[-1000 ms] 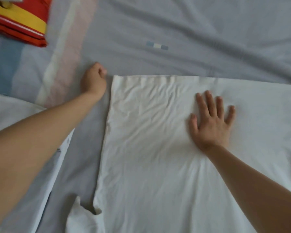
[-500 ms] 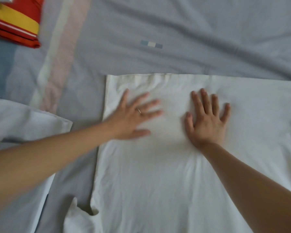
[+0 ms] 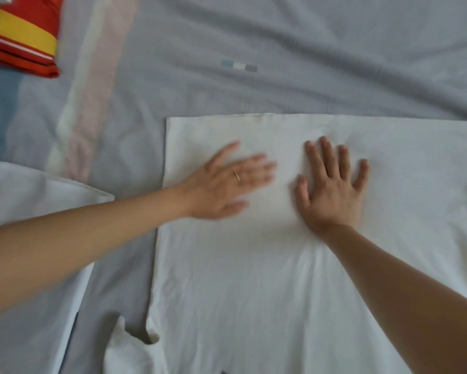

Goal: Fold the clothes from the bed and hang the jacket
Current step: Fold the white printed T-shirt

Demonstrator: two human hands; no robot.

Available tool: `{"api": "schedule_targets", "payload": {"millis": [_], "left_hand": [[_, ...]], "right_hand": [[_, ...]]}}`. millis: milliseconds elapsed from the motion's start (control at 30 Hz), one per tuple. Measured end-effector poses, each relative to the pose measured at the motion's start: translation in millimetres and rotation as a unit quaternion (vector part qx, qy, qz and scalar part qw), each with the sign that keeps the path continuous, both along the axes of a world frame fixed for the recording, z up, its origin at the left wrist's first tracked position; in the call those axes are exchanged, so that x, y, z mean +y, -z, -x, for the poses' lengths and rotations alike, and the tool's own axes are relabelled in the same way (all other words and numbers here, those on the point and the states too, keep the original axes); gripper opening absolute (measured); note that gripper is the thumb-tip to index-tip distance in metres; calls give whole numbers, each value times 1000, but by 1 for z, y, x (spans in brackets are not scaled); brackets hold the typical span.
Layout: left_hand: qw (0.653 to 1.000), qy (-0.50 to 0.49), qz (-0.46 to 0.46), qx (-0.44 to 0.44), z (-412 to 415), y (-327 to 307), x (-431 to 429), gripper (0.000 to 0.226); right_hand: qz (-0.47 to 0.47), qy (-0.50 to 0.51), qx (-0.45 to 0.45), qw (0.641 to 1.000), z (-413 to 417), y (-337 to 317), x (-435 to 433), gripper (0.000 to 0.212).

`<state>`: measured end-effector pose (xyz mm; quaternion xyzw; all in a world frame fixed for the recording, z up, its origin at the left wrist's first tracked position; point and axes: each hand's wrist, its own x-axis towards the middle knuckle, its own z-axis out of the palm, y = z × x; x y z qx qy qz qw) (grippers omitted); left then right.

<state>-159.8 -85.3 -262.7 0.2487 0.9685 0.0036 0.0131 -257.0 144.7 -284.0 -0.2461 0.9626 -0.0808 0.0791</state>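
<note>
A white garment (image 3: 254, 279) lies spread flat on the grey bedsheet (image 3: 281, 49), its straight far edge toward the top and a loose flap at the bottom left. My left hand (image 3: 227, 182), with a ring on one finger, lies flat on the cloth near its far left corner, fingers straight and blurred by motion. My right hand (image 3: 332, 190) presses flat on the garment just to the right of it, fingers spread. The two hands are a small gap apart.
A folded red and yellow cloth (image 3: 19, 39) sits at the far left corner. Another white folded piece (image 3: 32, 265) lies at the left under my left forearm. A pale pink and cream stripe (image 3: 92, 90) runs down the sheet between them.
My left hand left the garment's far left corner, where it was curled, opened flat on the cloth and slid right toward my right hand. The right hand stayed pressed in place.
</note>
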Motion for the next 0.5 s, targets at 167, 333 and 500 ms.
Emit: {"api": "schedule_targets", "payload": {"millis": [167, 333, 500], "left_hand": [[974, -203, 81, -63, 29, 18, -14, 76], [933, -337, 74, -103, 55, 14, -11, 64], [898, -436, -9, -65, 44, -8, 54, 58]], "right_hand": [[-13, -4, -5, 1000, 1, 2, 3, 65], [-24, -7, -14, 1000, 1, 2, 1, 66], [-43, -25, -53, 997, 2, -6, -3, 64]]}}
